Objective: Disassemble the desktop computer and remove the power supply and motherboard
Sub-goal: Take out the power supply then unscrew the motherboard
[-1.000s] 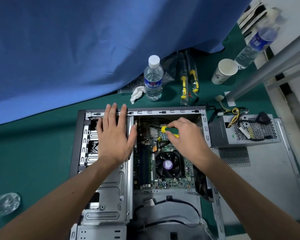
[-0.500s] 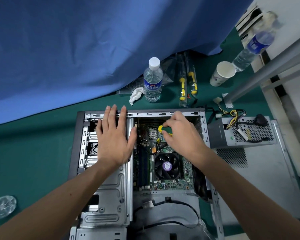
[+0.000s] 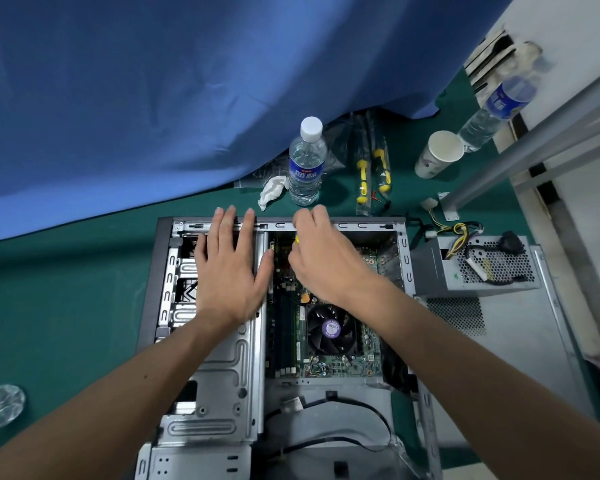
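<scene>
One open computer case [image 3: 219,382] lies flat on the green tabletop [image 3: 66,306], long axis running toward the viewer, one motherboard [image 3: 329,355] inside; one removed power supply [image 3: 471,268] sits just right. Left hand [image 3: 227,271] rests spread on the drive cage; right hand [image 3: 323,258] pinches a yellow screwdriver [image 3: 296,240]. Two water bottles stand beyond.

Open case bay [image 3: 378,244], fan [image 3: 331,329] and drive cage [image 3: 222,362] alongside.
</scene>
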Demonstrator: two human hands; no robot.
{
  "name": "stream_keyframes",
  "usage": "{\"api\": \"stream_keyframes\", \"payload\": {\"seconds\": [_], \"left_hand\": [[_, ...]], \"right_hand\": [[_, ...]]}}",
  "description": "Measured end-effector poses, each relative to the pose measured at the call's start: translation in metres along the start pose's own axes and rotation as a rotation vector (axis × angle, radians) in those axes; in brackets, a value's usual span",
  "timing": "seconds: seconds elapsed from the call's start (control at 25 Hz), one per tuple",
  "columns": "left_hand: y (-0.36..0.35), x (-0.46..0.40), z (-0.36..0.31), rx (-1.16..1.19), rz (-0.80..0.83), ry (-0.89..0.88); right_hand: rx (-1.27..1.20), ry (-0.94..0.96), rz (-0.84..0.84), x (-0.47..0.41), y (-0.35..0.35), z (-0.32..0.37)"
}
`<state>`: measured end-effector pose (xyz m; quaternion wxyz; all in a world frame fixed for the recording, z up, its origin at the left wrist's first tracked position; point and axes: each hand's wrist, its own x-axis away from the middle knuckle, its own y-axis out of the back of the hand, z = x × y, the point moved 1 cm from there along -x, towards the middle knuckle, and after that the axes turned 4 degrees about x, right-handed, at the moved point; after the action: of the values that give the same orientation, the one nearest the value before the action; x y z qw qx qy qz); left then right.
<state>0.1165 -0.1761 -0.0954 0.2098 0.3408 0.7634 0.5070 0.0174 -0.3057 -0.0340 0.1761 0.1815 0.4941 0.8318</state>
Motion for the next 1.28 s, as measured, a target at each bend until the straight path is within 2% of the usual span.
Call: {"api": "stream_keyframes", "payload": {"seconds": [0.12,0.2,0.28,0.36,0.44,0.64,0.76,0.96,1.08,1.16,1.28], "left_hand": [[0.008,0.000,-0.001,0.117,0.025,-0.010],[0.012,0.011,0.002,0.145,0.043,-0.002],[0.009,0.034,0.006,0.047,0.072,0.019],[0.005,0.052,0.010,-0.047,0.080,0.012],[0.002,0.053,0.011,-0.061,0.067,0.006],[0.000,0.050,0.014,-0.085,0.053,-0.001],[0.001,0.050,0.013,-0.086,0.055,0.003],[0.000,0.049,0.012,-0.080,0.033,-0.003],[0.000,0.050,0.013,-0.077,0.022,-0.005],[0.000,0.050,0.013,-0.082,0.016,-0.007],[0.000,0.049,0.013,-0.084,0.016,-0.008]], "right_hand": [[0.063,-0.019,0.036,-0.005,0.002,0.002],[0.203,-0.047,0.044,-0.007,0.003,0.002],[0.365,-0.082,0.043,-0.008,0.005,-0.002],[0.437,-0.118,0.042,-0.009,0.010,-0.004],[0.470,-0.078,0.075,-0.010,0.015,-0.008],[0.422,0.083,0.229,-0.006,0.029,-0.016],[0.474,0.205,0.299,0.000,0.034,-0.019],[0.268,0.137,0.252,0.007,0.023,-0.018],[0.124,0.059,0.098,0.009,0.019,-0.016],[0.115,0.024,0.043,0.008,0.021,-0.021],[0.140,0.046,0.068,0.008,0.025,-0.027]]}}
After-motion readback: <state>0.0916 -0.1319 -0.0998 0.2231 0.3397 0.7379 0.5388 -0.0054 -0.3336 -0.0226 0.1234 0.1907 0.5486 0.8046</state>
